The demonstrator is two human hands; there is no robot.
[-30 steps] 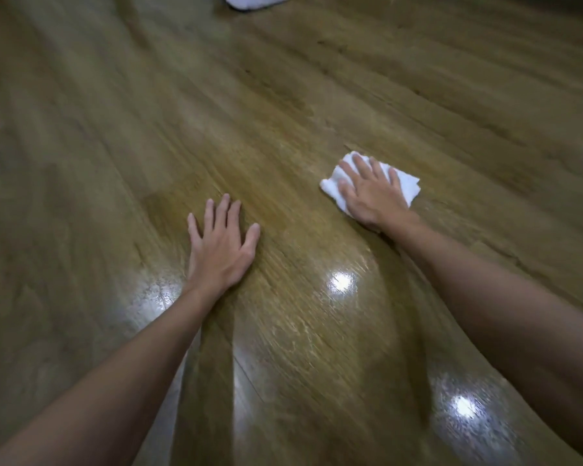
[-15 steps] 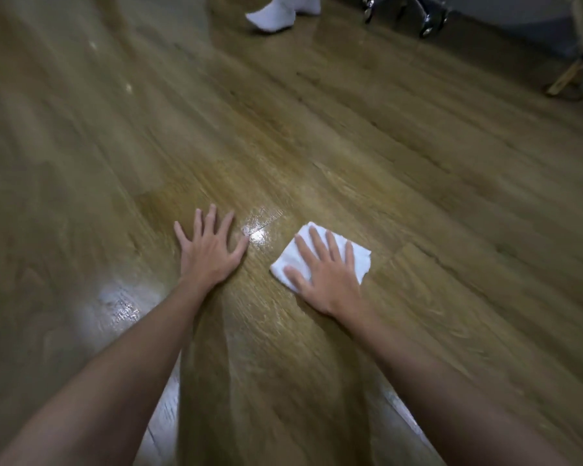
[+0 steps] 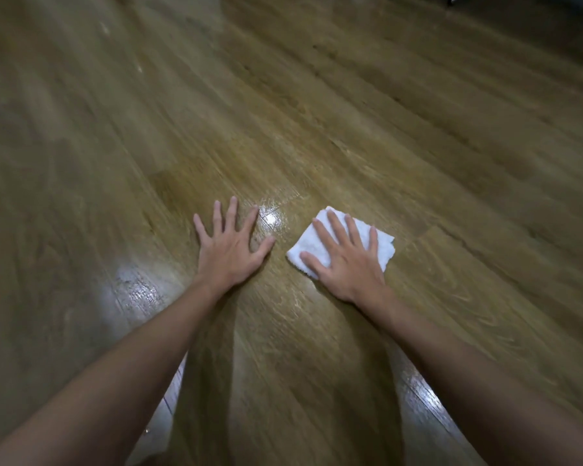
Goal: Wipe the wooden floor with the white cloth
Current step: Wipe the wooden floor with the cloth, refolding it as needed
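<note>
Both hands flat, fingers spread: right hand [image 3: 345, 264] presses white cloth [image 3: 382, 245] onto wooden floor [image 3: 418, 146]; left hand [image 3: 229, 248] on bare boards.

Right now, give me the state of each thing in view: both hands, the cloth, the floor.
left hand: flat on the bare floor, fingers spread, holding nothing.
right hand: flat on the cloth, fingers straight, pressing it down.
white cloth: folded, lying flat on the floor under the right hand.
wooden floor: glossy, with bright glare patches near the left hand and the arms.
</note>
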